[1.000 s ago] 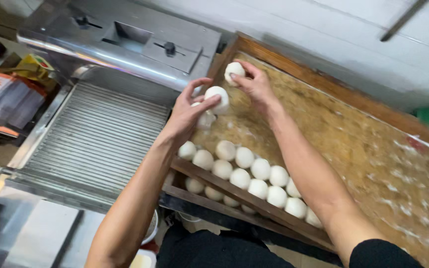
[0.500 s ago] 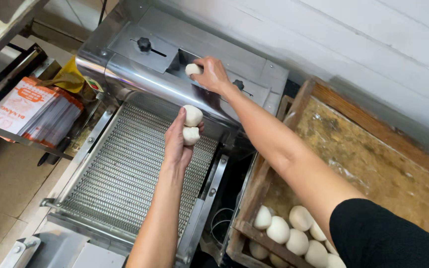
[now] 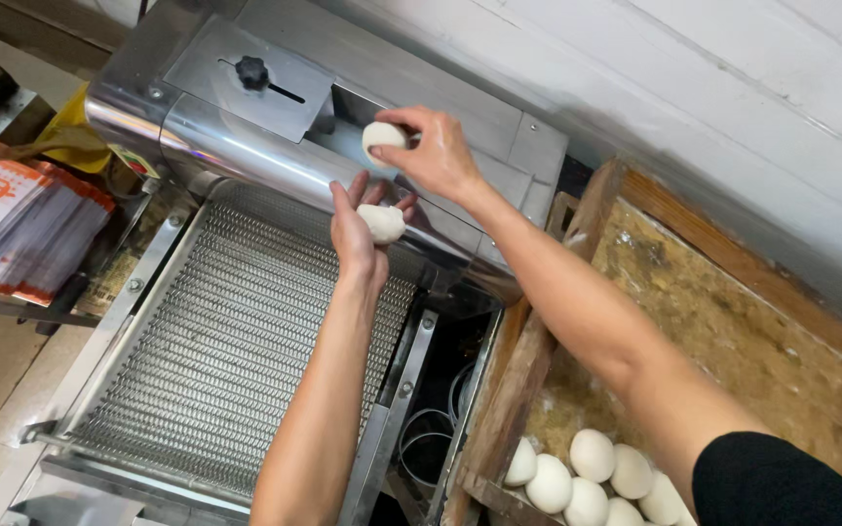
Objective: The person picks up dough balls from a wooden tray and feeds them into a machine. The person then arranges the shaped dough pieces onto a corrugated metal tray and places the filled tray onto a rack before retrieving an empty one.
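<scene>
The right hand (image 3: 438,156) pinches a dough ball (image 3: 383,136) in its fingers over the steel machine's (image 3: 246,127) top slot; the left hand (image 3: 361,234) cups a second ball (image 3: 382,223) just below it. Best dropped squarely into the slot, fingers kept clear.

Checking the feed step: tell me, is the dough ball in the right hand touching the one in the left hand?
Apart. The head view shows the right hand holding its dough ball above the left hand's ball, with shiny machine metal between.
</scene>
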